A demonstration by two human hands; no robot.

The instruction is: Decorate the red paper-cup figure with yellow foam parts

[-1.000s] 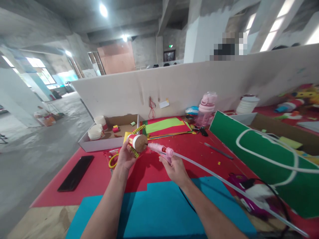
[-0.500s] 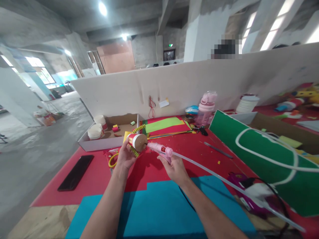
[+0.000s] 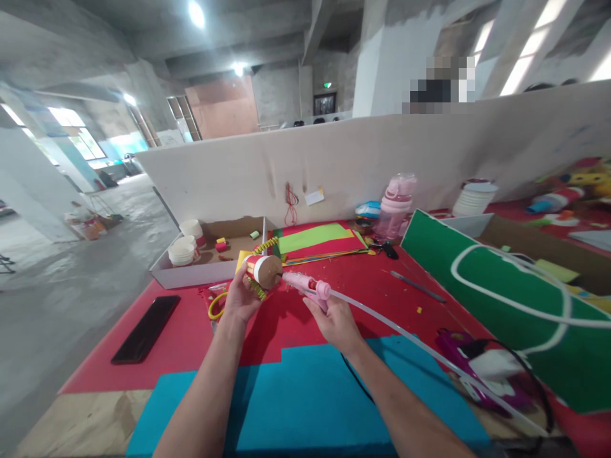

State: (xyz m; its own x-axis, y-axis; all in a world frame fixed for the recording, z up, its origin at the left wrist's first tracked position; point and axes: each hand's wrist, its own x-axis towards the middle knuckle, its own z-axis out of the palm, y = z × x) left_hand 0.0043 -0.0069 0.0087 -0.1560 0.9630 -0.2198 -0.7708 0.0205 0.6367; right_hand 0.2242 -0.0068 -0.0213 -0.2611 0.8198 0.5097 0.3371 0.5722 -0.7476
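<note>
My left hand (image 3: 242, 300) is wrapped round a paper cup (image 3: 260, 268) lying on its side in the air, its brown round end facing right. Yellow-green zigzag paper strips (image 3: 265, 247) stick out from the cup above and below. A pink hot glue gun (image 3: 308, 284) is gripped in my right hand (image 3: 337, 321), fingers closed round its handle. The gun's dark nozzle points left and meets the brown end, or comes very near it. A long translucent glue stick (image 3: 382, 316) runs out of the gun's back towards the lower right.
White cups (image 3: 182, 251) stand in an open box (image 3: 191, 278) at the back left. A phone (image 3: 146, 329) lies left. Coloured paper sheets (image 3: 315, 242) and a pink bottle (image 3: 395, 207) sit at the back. A green board (image 3: 470, 273) leans right, near a purple device (image 3: 453, 350).
My hands, the cup and the glue gun stay almost in place. The rear end of the glue stick has shifted slightly left at the lower right.
</note>
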